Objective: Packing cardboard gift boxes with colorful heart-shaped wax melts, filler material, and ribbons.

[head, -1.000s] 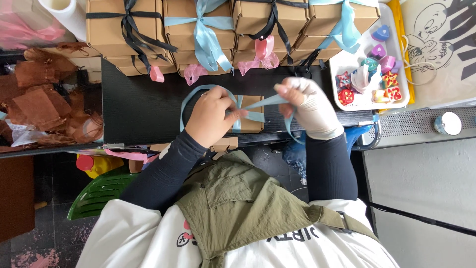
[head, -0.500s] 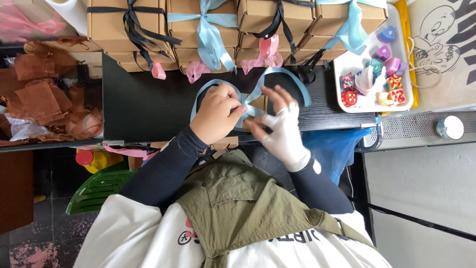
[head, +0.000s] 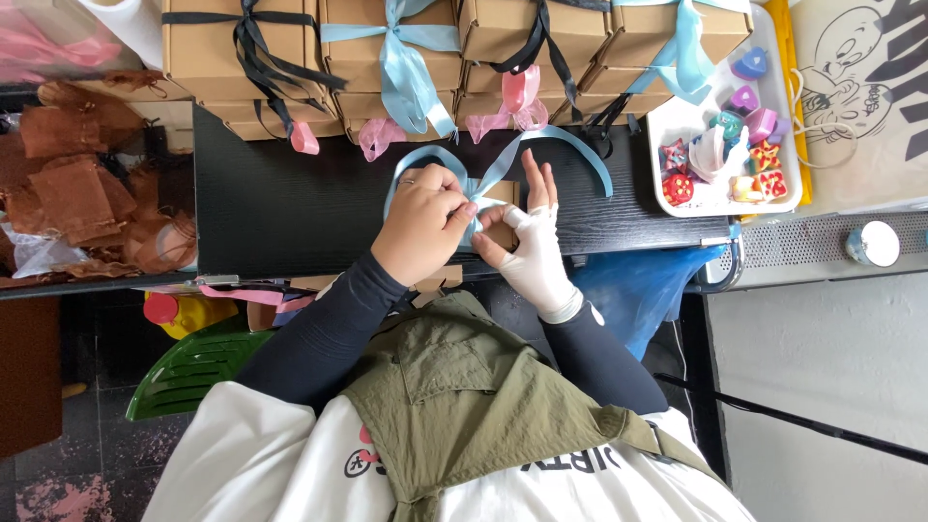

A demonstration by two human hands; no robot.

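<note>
Tying a light blue satin ribbon on a small brown cardboard box, with the bow not yet formed.

The small brown cardboard box (head: 495, 205) sat on the black counter (head: 290, 213), mostly hidden under both hands. The left hand (head: 423, 220), bare, was pinched shut on the light blue satin ribbon (head: 570, 147) at the crossing on top of the box; the right hand (head: 535, 242), in a white glove, lay with fingers spread flat, pressing the box and touching the ribbon beside the knot. Loose ribbon tails arced away on both sides, so by my judgement the wrap was crossed but the bow and trimming were left. Behind them stood a row of finished brown boxes with black, blue and pink bows (head: 387, 48), and a white tray of small coloured trinkets (head: 677, 126) off to the right.
</note>
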